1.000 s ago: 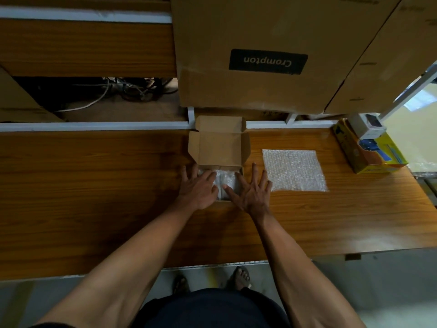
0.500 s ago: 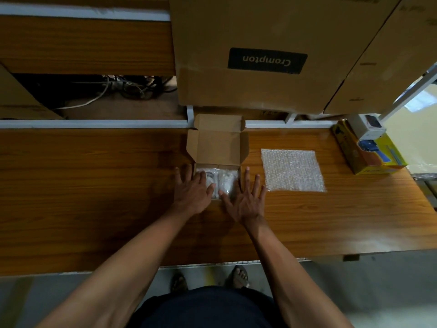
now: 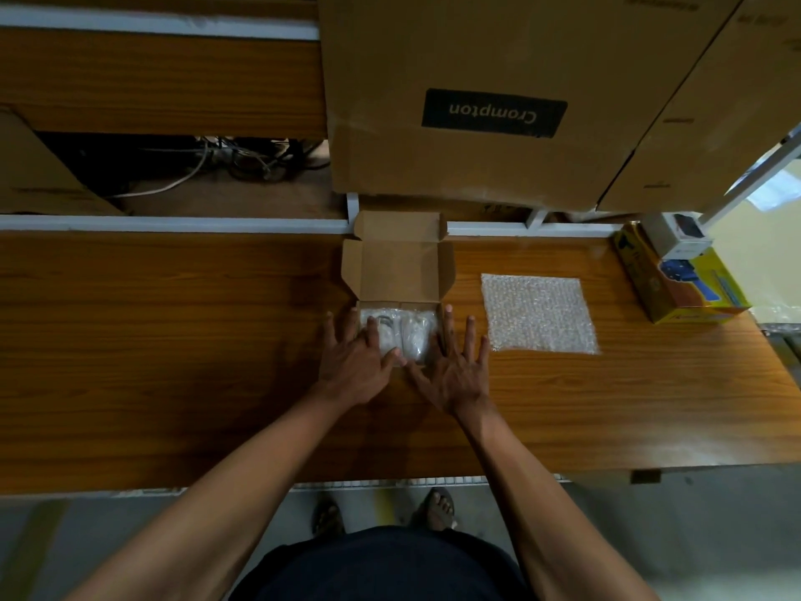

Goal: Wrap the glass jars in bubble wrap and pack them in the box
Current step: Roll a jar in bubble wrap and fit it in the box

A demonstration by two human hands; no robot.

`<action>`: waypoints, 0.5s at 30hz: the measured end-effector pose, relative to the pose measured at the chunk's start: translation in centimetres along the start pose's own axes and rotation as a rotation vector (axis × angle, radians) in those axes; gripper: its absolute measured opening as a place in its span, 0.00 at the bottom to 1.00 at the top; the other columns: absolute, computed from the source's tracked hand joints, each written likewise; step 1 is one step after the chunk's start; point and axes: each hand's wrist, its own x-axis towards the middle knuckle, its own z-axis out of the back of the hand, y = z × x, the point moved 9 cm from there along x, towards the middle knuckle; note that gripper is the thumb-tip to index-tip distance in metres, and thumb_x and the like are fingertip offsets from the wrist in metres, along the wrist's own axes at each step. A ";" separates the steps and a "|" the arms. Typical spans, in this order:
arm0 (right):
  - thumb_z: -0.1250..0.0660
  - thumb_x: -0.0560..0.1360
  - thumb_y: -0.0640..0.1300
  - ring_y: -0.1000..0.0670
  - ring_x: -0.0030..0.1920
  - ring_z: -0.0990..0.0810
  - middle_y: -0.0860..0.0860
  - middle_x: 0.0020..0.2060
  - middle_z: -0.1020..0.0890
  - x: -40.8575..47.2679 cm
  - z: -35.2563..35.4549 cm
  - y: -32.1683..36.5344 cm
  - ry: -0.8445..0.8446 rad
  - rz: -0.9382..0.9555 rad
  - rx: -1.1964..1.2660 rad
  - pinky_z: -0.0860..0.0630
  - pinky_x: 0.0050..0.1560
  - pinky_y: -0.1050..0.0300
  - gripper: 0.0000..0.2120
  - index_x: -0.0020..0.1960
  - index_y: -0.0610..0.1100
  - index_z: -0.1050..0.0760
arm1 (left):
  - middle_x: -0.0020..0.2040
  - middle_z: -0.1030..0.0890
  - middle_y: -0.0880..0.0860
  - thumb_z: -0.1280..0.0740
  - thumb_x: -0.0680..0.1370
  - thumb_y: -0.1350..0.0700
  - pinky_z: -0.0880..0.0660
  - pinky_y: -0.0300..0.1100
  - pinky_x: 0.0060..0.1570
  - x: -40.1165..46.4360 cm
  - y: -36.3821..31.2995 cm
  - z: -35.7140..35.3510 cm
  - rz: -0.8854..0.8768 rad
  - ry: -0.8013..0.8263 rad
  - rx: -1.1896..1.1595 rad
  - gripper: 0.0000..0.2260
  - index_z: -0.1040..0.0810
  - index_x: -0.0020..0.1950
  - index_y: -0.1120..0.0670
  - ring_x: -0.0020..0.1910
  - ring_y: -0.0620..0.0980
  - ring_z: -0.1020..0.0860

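With both hands flat and unclenched, left hand (image 3: 353, 366) and right hand (image 3: 455, 370), we should press the wrapped jars (image 3: 401, 331) evenly into the box (image 3: 396, 271) before folding its 12 o'clock lid.

brown box (image 3: 396, 271), clear dotted bubble wrap (image 3: 537, 314), woodgrain table (image 3: 173, 340)
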 end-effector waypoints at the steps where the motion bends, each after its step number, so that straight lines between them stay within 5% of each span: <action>1: 0.59 0.76 0.79 0.34 0.81 0.71 0.50 0.79 0.76 -0.3 0.0 -0.1 -0.046 0.032 -0.022 0.61 0.78 0.29 0.47 0.86 0.51 0.50 | 0.78 0.29 0.60 0.58 0.84 0.34 0.63 0.70 0.77 -0.4 0.0 0.3 -0.009 -0.041 0.016 0.38 0.43 0.84 0.60 0.85 0.57 0.53; 5: 0.51 0.79 0.75 0.32 0.82 0.64 0.48 0.84 0.66 -1.0 -1.2 -0.8 -0.167 0.094 -0.055 0.52 0.78 0.27 0.41 0.83 0.51 0.40 | 0.73 0.24 0.61 0.54 0.84 0.37 0.58 0.69 0.78 -2.3 -0.4 0.9 -0.024 -0.148 0.084 0.36 0.36 0.81 0.61 0.84 0.59 0.45; 11: 0.50 0.82 0.70 0.34 0.80 0.68 0.46 0.83 0.68 -0.3 -1.5 -1.0 -0.168 0.088 -0.125 0.55 0.78 0.28 0.38 0.85 0.51 0.45 | 0.75 0.25 0.59 0.54 0.84 0.37 0.62 0.70 0.77 -2.1 -0.5 0.2 -0.006 -0.091 0.070 0.36 0.37 0.82 0.62 0.84 0.57 0.48; 15: 0.49 0.83 0.68 0.35 0.82 0.61 0.45 0.85 0.60 -1.1 -0.9 -1.0 -0.289 0.108 -0.133 0.48 0.78 0.29 0.32 0.81 0.52 0.35 | 0.71 0.22 0.61 0.46 0.85 0.41 0.60 0.70 0.78 -3.4 -0.6 1.2 -0.038 -0.174 0.074 0.32 0.37 0.82 0.62 0.83 0.58 0.43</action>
